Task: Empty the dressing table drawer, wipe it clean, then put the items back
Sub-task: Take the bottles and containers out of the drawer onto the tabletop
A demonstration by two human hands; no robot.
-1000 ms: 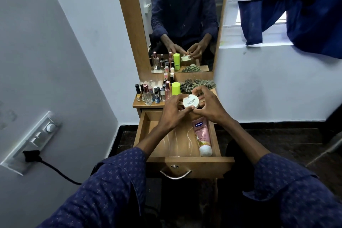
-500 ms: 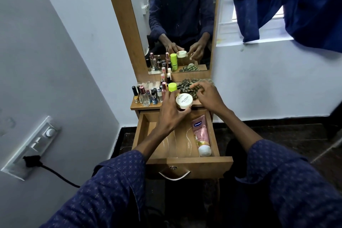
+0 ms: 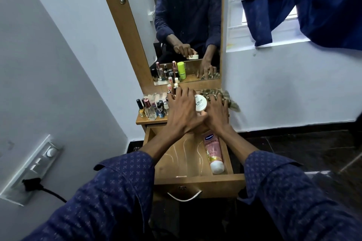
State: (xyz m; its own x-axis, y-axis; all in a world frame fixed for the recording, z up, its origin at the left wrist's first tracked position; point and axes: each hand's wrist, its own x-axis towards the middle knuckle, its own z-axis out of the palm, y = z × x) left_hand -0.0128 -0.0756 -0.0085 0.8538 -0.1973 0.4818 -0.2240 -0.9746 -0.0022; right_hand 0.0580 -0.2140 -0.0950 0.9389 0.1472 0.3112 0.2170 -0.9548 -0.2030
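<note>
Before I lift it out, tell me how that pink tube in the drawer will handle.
The pink tube lies flat along the right wall of the drawer, so it probably won't tip. Its round white cap suggests it could roll if nudged sideways. It looks like a soft squeeze tube, likely to give under a tight grip and feel a little slick.

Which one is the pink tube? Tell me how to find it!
Look below the mirror at the open wooden drawer. Along its right side lies the pink tube, with a blue label at the far end and a white cap toward you. It is the only thing visible in the drawer.
</note>
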